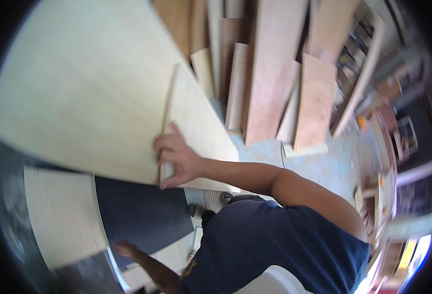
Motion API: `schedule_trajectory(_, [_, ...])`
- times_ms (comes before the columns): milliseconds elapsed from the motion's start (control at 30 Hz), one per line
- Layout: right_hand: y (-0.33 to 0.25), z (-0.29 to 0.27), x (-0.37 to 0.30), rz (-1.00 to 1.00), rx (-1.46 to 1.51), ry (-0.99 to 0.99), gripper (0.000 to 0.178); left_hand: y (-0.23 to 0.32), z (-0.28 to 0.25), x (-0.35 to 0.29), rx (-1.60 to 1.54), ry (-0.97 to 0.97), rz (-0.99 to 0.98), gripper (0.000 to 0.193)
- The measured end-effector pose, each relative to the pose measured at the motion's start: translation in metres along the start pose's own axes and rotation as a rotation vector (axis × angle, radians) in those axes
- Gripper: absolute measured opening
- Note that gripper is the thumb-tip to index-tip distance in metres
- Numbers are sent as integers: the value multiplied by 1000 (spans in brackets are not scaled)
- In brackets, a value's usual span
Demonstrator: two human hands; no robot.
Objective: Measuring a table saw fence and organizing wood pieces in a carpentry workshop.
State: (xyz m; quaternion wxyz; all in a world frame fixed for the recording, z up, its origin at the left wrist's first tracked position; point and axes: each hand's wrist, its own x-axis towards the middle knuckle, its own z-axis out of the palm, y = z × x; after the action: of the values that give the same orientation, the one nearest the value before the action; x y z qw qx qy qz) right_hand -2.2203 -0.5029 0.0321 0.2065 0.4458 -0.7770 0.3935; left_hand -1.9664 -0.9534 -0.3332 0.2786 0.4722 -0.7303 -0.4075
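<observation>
"What did the right hand point(180, 158) have?"

"A narrow wooden strip point(170, 98). The fingers were curled over its near end, with the thumb on the end closest to the body, and the rest of it ran forward from the hand."

"What was around that?"

"A large pale board point(83, 88) spread beneath and to the left of that hand. Long planks point(277, 63) stood ahead and to its right."

"And the left hand point(125, 249)?"

"Blurred, so I couldn't tell its grip. A black panel point(142, 210) lay just ahead of it, a pale sheet point(61, 215) to its left."
</observation>
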Motion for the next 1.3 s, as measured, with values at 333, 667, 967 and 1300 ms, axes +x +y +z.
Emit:
schedule_trajectory(333, [-34, -47, -27, -46, 70, 44, 45, 53, 104, -313, 691, -1543, 897, 36])
schedule_trajectory(667, [-56, -103, -96, -110, 76, 192, 28, 275, 111, -374, -100, -1731, 230, 52])
schedule_trajectory(967, [-28, -260, -467, 823, -119, -264, 50, 252, 155, -404, -369, -944, -641, 59])
schedule_trajectory(1300, [-219, -379, -974, 2214, -327, 33, 53, 298, 251, -446, 1595, -971, 732, 72])
